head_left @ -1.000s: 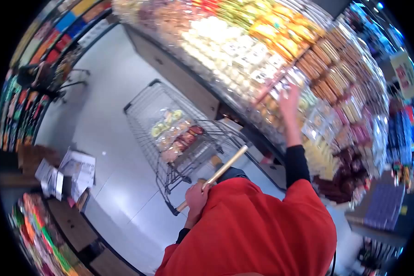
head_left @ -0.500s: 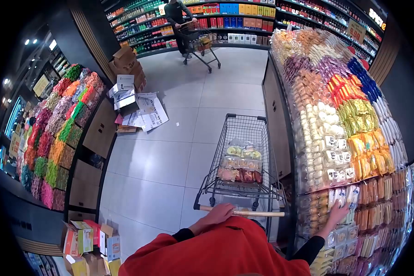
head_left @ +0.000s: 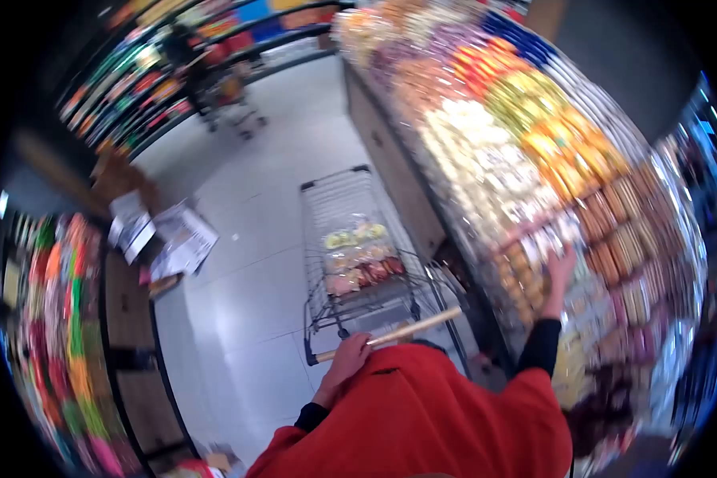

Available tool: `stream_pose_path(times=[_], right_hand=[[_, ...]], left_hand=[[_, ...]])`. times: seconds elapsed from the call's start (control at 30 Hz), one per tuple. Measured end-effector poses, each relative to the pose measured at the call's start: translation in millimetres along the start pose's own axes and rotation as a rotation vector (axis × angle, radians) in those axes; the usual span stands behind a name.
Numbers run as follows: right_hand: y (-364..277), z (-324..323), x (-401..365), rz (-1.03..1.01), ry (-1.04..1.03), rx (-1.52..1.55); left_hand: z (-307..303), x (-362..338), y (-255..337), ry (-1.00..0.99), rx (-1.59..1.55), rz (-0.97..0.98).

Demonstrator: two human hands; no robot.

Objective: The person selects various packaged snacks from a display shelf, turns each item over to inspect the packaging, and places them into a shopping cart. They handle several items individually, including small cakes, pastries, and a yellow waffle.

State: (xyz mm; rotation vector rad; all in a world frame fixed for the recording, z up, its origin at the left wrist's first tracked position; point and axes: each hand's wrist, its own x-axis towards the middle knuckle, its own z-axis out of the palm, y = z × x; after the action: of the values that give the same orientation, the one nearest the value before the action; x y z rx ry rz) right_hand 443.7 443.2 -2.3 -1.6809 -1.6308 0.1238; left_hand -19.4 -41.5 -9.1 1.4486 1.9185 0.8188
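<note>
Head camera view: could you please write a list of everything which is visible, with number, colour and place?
shopping cart: one, dark wire, centre
handle: one, pale, at the cart's near end
clear packs: several, greenish, pinkish and dark red, in the cart
white packs: several, at the right hand
packaged goods: many, mixed colours, right-hand display
left display goods: many, mixed colours, far left
white sheets: a few, printed, floor at left
shelves: several, dark, goods blurred, back
other person: one, dark clothes, by a second cart, back left
floor: pale tiles
garment: one, red, foreground
left hand: one, on the handle
right hand: one, at the right-hand display
</note>
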Motion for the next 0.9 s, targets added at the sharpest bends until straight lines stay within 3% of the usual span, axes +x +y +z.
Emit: stream_pose_path(times=[0.1, 0.17, 0.37, 0.57, 0.63, 0.7, 0.8, 0.9], right_hand=[[-63, -30, -7, 0.011, 0.045, -0.042], [-72, -26, -10, 0.196, 0.057, -0.106], [-100, -26, -4, 0.381, 0.113, -0.153], [-62, -1, 23, 0.422, 0.257, -0.070], [-41, -3, 39, 0.537, 0.329, 0.192], [-52, -10, 43, 0.587, 0.376, 0.174], [-46, -9, 50, 0.504, 0.355, 0.489], [-48, -12, 50, 0.422, 0.436, 0.579]], left_hand=[[4, 0, -9, -0.024, -0.066, 0.010], [3, 3, -3, -0.084, -0.076, 0.033], [-6, 3, -1, -0.080, -0.061, 0.036], [-16, 6, -10, -0.096, -0.036, 0.013], [-19, 3, -14, -0.076, -0.038, 0.024], [-18, 4, -12, -0.059, -0.075, -0.020], [-27, 3, 0, -0.048, -0.115, -0.040], [-31, 2, 1, 0.011, -0.106, 0.001]])
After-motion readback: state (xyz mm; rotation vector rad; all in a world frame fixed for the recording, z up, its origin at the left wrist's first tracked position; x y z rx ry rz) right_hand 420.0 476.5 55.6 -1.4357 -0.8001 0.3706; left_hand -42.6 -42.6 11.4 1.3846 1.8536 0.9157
